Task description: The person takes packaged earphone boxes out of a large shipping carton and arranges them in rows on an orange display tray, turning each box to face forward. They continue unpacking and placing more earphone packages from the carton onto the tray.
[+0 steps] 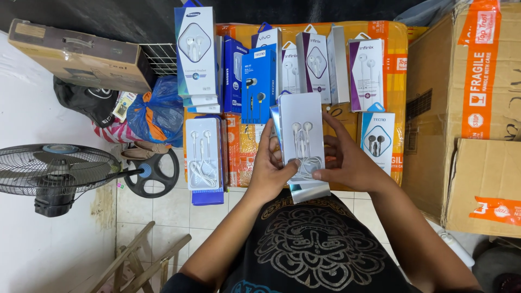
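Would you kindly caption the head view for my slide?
Both hands, left hand and right hand, hold a white earphone box above boxed earphones.

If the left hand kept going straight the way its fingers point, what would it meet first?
Probably the blue earphone box standing just beyond; the left hand points up-frame along the white earphone box it grips with the right hand. Depth is unclear.
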